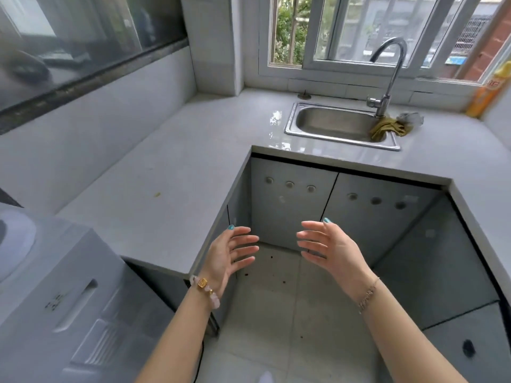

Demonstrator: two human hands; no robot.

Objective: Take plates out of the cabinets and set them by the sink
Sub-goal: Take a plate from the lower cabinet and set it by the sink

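My left hand point(231, 251) and my right hand point(330, 246) hover side by side in front of me, palms facing each other, fingers spread, holding nothing. Behind them are two grey cabinet doors point(293, 205) under the sink point(336, 123), both shut. The steel sink is set in the white countertop point(171, 172) below the window. No plates are in view.
A curved tap point(387, 78) stands at the sink's back right, with a yellow-brown cloth point(387, 128) draped over the rim. An orange bottle point(484, 95) stands far right. A white appliance point(58, 299) sits at lower left. More shut cabinet doors point(439, 261) line the right side.
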